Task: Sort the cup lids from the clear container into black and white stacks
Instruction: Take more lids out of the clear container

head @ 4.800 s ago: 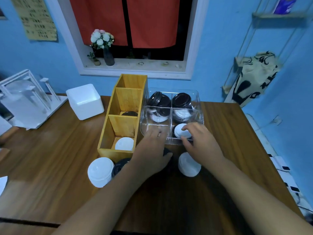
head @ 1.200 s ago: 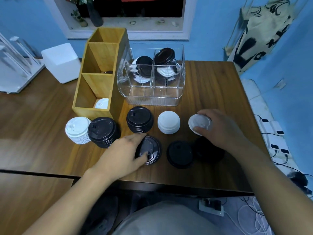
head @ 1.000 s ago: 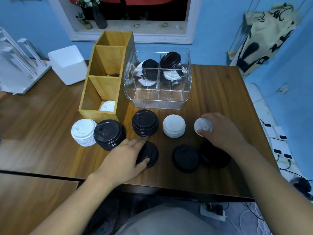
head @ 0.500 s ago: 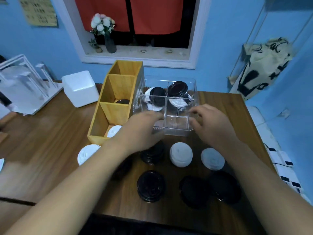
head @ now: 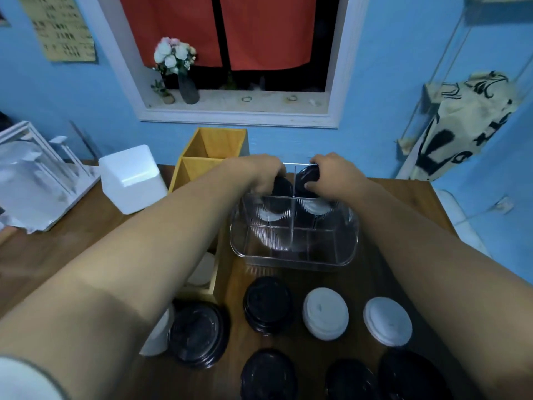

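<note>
Reaching up from the table (head: 418, 192), both hands now go back into the clear container (head: 294, 256). The left hand (head: 259, 171) grips a black lid (head: 282, 187) and the right hand (head: 334, 171) pinches a second black lid (head: 308, 175). White lids (head: 314, 207) wait underneath, so more sorting is left.

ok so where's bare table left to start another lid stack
Free: the table right of the container, out to its edge, and the wood between the white box and the left arm. Crowded: in front of the container, packed with black stacks and white stacks.
</note>
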The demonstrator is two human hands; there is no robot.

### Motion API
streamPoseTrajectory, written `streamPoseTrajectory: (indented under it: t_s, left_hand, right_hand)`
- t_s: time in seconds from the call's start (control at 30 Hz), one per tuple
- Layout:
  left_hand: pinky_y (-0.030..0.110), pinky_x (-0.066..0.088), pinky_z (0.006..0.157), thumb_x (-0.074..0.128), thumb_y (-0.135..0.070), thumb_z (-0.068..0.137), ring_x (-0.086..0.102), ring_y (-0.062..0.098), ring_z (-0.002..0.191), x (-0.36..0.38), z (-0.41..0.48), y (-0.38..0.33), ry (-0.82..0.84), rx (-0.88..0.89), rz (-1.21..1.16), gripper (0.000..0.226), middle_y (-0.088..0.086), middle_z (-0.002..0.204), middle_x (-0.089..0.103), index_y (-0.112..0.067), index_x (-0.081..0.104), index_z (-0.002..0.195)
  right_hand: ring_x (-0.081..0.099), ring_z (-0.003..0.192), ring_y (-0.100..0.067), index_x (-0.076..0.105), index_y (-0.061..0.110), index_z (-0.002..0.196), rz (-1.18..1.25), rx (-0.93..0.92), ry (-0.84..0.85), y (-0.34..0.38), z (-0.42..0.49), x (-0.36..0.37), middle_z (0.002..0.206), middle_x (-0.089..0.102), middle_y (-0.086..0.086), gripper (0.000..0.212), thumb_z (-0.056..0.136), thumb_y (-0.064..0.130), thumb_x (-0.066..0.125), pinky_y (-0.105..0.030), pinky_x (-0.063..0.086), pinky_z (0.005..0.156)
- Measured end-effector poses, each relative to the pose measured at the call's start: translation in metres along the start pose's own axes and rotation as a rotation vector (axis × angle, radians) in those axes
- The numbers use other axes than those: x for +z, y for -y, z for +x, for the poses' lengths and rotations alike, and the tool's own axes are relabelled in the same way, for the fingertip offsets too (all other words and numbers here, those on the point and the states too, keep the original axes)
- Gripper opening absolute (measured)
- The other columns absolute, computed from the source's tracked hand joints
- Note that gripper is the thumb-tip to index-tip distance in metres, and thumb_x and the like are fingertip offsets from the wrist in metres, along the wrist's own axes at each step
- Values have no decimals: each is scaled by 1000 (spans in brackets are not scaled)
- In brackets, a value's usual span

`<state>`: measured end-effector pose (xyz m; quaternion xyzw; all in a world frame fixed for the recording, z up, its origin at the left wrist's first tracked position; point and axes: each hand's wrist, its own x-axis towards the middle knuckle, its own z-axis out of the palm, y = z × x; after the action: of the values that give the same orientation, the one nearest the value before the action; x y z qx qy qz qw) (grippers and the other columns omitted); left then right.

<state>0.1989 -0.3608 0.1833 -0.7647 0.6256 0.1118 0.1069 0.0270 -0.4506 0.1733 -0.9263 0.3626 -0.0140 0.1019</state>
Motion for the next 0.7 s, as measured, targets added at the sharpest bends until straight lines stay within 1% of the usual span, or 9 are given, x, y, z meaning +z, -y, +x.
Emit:
streamPoseTrajectory:
  t_s: [0.07, 0.1, 0.17, 0.27, 0.33, 0.4, 0.5, 0.57, 0.7]
  left_hand:
    - [44, 61, 79, 76, -10, 72, 68, 27, 89, -1, 13, 7, 74, 24, 55, 52, 3, 106, 72, -26, 68, 120]
    - [42, 62, 76, 81, -10, 68, 67, 26, 86, -1, 20, 10, 96, 33, 87, 56, 1, 102, 72, -28, 69, 120]
    - [40, 61, 73, 91, -15, 60, 67, 22, 82, -2, 31, 13, 103, 43, 148, 62, -4, 93, 70, -31, 70, 115]
    - [39, 60, 73, 94, -36, 58, 66, 21, 78, 1, 40, 10, 71, 77, 196, 51, -6, 86, 68, -31, 68, 102]
    - [38, 59, 72, 90, -43, 64, 64, 21, 76, 5, 45, 9, 58, 116, 229, 43, -5, 84, 67, -29, 68, 98]
    - [38, 60, 67, 87, -41, 65, 64, 21, 72, 6, 45, 8, 68, 127, 294, 38, -3, 81, 67, -27, 68, 94]
    - [33, 58, 59, 87, -37, 64, 65, 20, 68, 1, 43, 5, 109, 131, 337, 34, -2, 77, 70, -29, 66, 90]
    - [33, 57, 61, 87, -39, 65, 67, 20, 69, -3, 43, 4, 127, 157, 351, 35, -3, 77, 71, -30, 66, 93]
    - [38, 62, 65, 90, -33, 61, 65, 19, 68, -3, 43, 4, 125, 195, 415, 41, -5, 77, 66, -31, 67, 94]
  right_hand:
    - [57, 91, -30, 56, 18, 103, -76, -17, 88, 3, 10, 0, 111, 53, -9, 47, 74, 49, 76, -39, 52, 82]
    - [57, 86, -29, 54, 20, 95, -106, -16, 127, 4, 15, -1, 106, 49, -7, 48, 70, 53, 78, -39, 53, 79]
    - [56, 79, -28, 52, 21, 89, -155, -2, 168, 5, 22, -3, 100, 43, -3, 48, 68, 54, 80, -39, 53, 73]
    - [55, 79, -31, 56, 16, 98, -208, 6, 118, 5, 27, 0, 103, 42, -5, 32, 78, 34, 74, -40, 51, 71]
    - [52, 79, -31, 56, 15, 105, -175, -11, 93, 4, 26, 5, 101, 40, -6, 35, 81, 34, 72, -40, 50, 71]
    - [49, 80, -31, 56, 17, 112, -112, -16, 78, 2, 23, 8, 105, 40, -6, 42, 81, 38, 73, -39, 50, 71]
    - [49, 89, -30, 54, 23, 123, -52, -8, 107, 0, 20, 5, 111, 42, -6, 59, 75, 45, 79, -42, 52, 79]
    - [48, 91, -30, 52, 25, 124, -46, -7, 116, 1, 21, 4, 113, 42, -5, 68, 69, 48, 84, -41, 51, 79]
    - [53, 91, -32, 54, 23, 123, -15, -23, 49, -2, 18, 9, 112, 43, -6, 59, 73, 42, 80, -36, 44, 72]
